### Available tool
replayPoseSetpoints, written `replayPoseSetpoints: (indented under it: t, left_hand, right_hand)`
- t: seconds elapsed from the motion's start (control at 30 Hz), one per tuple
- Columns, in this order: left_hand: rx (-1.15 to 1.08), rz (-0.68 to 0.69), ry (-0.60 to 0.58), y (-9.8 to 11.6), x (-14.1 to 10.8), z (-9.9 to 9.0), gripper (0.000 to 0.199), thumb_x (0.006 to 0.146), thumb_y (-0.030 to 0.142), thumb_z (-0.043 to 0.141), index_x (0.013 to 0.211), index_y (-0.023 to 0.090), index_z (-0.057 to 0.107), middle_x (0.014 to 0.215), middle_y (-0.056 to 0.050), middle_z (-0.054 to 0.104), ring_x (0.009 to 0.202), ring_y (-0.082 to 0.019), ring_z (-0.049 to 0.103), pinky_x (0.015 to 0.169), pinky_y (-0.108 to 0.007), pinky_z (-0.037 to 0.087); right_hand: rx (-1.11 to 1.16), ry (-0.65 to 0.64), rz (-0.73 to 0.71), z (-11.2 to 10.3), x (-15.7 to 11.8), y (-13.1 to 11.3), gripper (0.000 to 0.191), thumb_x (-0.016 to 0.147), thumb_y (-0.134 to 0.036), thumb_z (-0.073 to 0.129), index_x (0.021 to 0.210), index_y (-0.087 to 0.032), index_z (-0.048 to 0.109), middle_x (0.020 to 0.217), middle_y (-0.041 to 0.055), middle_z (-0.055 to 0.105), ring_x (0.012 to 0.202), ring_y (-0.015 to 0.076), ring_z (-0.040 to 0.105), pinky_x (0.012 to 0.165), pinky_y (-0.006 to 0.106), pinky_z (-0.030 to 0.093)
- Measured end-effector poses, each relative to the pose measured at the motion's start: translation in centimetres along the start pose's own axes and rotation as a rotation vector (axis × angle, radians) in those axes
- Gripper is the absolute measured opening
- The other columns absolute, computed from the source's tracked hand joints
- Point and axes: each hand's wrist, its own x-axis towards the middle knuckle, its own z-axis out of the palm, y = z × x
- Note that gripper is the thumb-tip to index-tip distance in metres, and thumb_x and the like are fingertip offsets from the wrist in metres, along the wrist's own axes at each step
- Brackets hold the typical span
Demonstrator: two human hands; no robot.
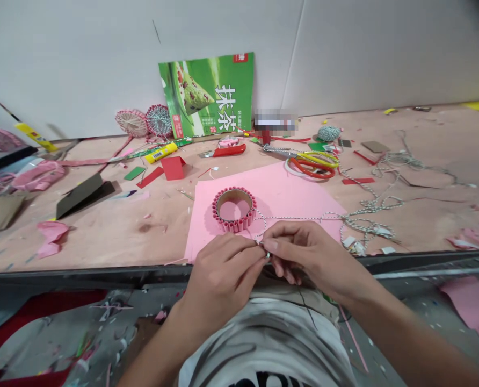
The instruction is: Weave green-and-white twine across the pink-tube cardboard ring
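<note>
Both hands meet at the table's front edge, just in front of a pink ring (234, 209) made of small rolled paper tubes around a brown cardboard core. The ring rests on pink paper sheets (288, 188). My left hand (227, 269) pinches a black-and-white cord (296, 217) near its fingertips. My right hand (304, 250) has thumb and forefinger closed on the same cord, touching the left fingertips. From there the cord loops up beside the ring and runs right to a loose tangle (370, 217). A thin dark strand hangs below my right hand.
Scissors (312, 164), a red-handled cutter (227, 151), a yellow glue stick (161, 153) and a ball of cord (328, 133) lie behind the pink paper. A green package (211, 97) leans on the wall. Dark folded card (84, 196) and pink scraps (51, 238) are at left.
</note>
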Motion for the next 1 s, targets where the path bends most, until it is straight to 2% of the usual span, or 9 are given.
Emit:
replayPoseSetpoints:
  t: [0.1, 0.3, 0.4, 0.5, 0.6, 0.73, 0.8, 0.9, 1.0]
  left_hand:
    - [0.016, -0.007, 0.011, 0.2, -0.1, -0.2, 0.012, 0.094, 0.006, 0.065, 0.1, 0.016, 0.068, 0.088, -0.007, 0.076, 0.079, -0.018, 0.068, 0.072, -0.032, 0.056]
    - [-0.062, -0.077, -0.013, 0.7, -0.9, -0.8, 0.013, 0.092, 0.004, 0.065, 0.096, 0.017, 0.067, 0.084, -0.005, 0.074, 0.076, -0.016, 0.066, 0.069, -0.03, 0.054]
    - [-0.088, -0.096, -0.007, 0.7, -1.5, -0.9, 0.016, 0.09, 0.002, 0.065, 0.096, 0.017, 0.067, 0.084, -0.005, 0.073, 0.076, -0.016, 0.065, 0.068, -0.029, 0.052]
    - [-0.116, -0.119, 0.019, 0.6, -2.1, -0.9, 0.019, 0.088, -0.001, 0.065, 0.097, 0.016, 0.067, 0.085, -0.005, 0.073, 0.076, -0.016, 0.064, 0.069, -0.029, 0.052]
    - [-0.136, -0.148, 0.078, 0.5, -2.5, -0.9, 0.02, 0.087, -0.002, 0.066, 0.095, 0.016, 0.066, 0.084, -0.005, 0.071, 0.077, -0.015, 0.063, 0.07, -0.028, 0.052]
    - [-0.136, -0.203, 0.141, 0.6, -2.5, -0.9, 0.019, 0.087, -0.002, 0.068, 0.094, 0.015, 0.067, 0.082, -0.005, 0.071, 0.076, -0.014, 0.063, 0.069, -0.027, 0.051]
    - [-0.138, -0.207, 0.151, 0.7, -2.3, -0.8, 0.018, 0.088, -0.001, 0.067, 0.094, 0.016, 0.068, 0.082, -0.004, 0.071, 0.075, -0.014, 0.064, 0.069, -0.026, 0.051]
    - [-0.156, -0.19, 0.104, 0.7, -2.0, -0.5, 0.016, 0.09, 0.001, 0.066, 0.093, 0.017, 0.067, 0.081, -0.004, 0.071, 0.075, -0.015, 0.065, 0.07, -0.026, 0.053]
    - [-0.122, -0.137, 0.025, 0.1, -1.5, -1.0, 0.01, 0.093, 0.009, 0.067, 0.096, 0.018, 0.069, 0.082, -0.005, 0.073, 0.074, -0.017, 0.067, 0.068, -0.028, 0.054]
  right_hand:
    - [-0.012, 0.021, -0.015, 0.3, 0.1, 0.0, 0.047, 0.08, -0.06, 0.081, 0.088, -0.018, 0.061, 0.057, -0.0022, 0.062, 0.043, 0.0071, 0.047, 0.043, 0.019, 0.037]
    - [0.141, 0.106, -0.102, 0.6, -0.3, 0.4, 0.04, 0.091, -0.057, 0.071, 0.094, -0.023, 0.049, 0.06, -0.0065, 0.055, 0.051, 0.0087, 0.049, 0.049, 0.019, 0.039]
    - [0.201, 0.157, -0.1, 0.6, -0.3, 0.5, 0.043, 0.087, -0.055, 0.076, 0.093, -0.023, 0.047, 0.065, -0.0083, 0.047, 0.05, 0.0055, 0.041, 0.045, 0.016, 0.031]
    - [0.211, 0.14, -0.069, 0.7, -0.3, 0.6, 0.049, 0.084, -0.058, 0.079, 0.092, -0.024, 0.045, 0.064, -0.0099, 0.038, 0.049, 0.0036, 0.025, 0.042, 0.014, 0.017]
    - [0.195, 0.12, -0.069, 0.6, -0.2, 0.6, 0.05, 0.083, -0.06, 0.078, 0.093, -0.025, 0.044, 0.064, -0.0102, 0.033, 0.05, 0.0041, 0.021, 0.042, 0.014, 0.013]
    - [0.173, 0.083, -0.059, 0.6, -0.4, 0.5, 0.05, 0.085, -0.06, 0.077, 0.092, -0.025, 0.042, 0.065, -0.0097, 0.033, 0.052, 0.0046, 0.024, 0.042, 0.013, 0.013]
    - [0.139, 0.081, -0.068, 0.6, -0.6, 0.5, 0.046, 0.088, -0.058, 0.075, 0.099, -0.025, 0.044, 0.063, -0.0105, 0.033, 0.051, 0.0047, 0.024, 0.042, 0.013, 0.014]
    - [0.064, 0.125, -0.116, 0.2, -1.2, 0.5, 0.045, 0.09, -0.052, 0.075, 0.11, -0.028, 0.044, 0.06, -0.0119, 0.035, 0.048, 0.0052, 0.023, 0.043, 0.014, 0.017]
    - [-0.036, 0.19, -0.177, -0.7, -2.4, 0.5, 0.037, 0.091, -0.049, 0.074, 0.1, -0.026, 0.047, 0.063, -0.0085, 0.043, 0.052, 0.0062, 0.031, 0.045, 0.016, 0.025]
